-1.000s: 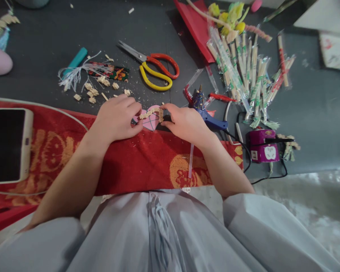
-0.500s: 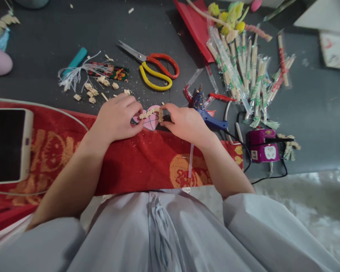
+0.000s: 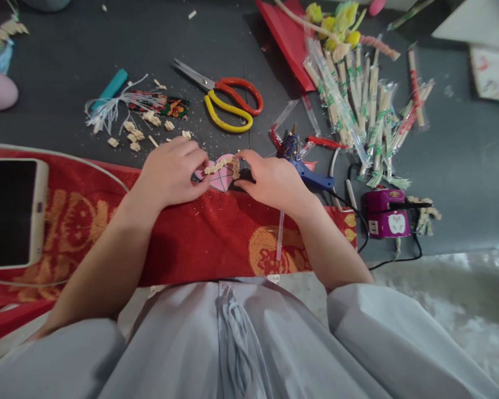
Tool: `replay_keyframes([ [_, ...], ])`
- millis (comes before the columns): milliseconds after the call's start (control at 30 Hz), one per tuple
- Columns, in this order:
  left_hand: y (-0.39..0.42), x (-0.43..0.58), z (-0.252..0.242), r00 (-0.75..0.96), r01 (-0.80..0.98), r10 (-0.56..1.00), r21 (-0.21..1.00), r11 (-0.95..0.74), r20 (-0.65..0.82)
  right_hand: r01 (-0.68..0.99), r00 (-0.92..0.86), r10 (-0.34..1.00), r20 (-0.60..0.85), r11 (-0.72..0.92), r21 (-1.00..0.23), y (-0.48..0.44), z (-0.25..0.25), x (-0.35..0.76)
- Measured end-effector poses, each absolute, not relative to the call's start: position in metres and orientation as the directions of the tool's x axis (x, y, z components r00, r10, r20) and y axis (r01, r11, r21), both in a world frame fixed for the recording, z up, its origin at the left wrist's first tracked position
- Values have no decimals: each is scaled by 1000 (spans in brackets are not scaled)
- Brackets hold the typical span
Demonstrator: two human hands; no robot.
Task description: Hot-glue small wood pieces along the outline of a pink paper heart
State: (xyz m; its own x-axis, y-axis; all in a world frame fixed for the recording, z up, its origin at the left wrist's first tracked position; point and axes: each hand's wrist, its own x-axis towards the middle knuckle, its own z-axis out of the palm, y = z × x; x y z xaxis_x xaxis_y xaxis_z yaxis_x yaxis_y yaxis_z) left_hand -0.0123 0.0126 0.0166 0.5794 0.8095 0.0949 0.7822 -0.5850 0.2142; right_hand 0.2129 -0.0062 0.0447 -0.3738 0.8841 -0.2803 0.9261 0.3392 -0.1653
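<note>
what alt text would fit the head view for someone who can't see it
The left hand and right hand pinch a pink heart edged with small wooden bits, by a red towel. Orange-and-yellow scissors, a blue glue gun and wrapped chopsticks lie beyond.

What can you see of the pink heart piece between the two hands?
The pink heart is a small flat cutout, card or foam by its look, with thin dark lines crossing its face. A row of pale wooden bits runs along its upper edge. It sits point toward the person, where the red cloth meets the dark table. The left hand grips its left lobe and the right hand pinches its right end.
</note>
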Motion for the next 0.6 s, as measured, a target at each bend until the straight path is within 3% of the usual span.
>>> replay_keyframes([
  [400, 12, -11, 19, 571, 800, 819, 180, -572, 64, 921, -384, 890, -247, 349, -175, -7, 43, 213],
  [600, 12, -12, 18, 576, 793, 815, 197, -576, 63, 877, -479, 854, -204, 454, -159, -15, 48, 207],
])
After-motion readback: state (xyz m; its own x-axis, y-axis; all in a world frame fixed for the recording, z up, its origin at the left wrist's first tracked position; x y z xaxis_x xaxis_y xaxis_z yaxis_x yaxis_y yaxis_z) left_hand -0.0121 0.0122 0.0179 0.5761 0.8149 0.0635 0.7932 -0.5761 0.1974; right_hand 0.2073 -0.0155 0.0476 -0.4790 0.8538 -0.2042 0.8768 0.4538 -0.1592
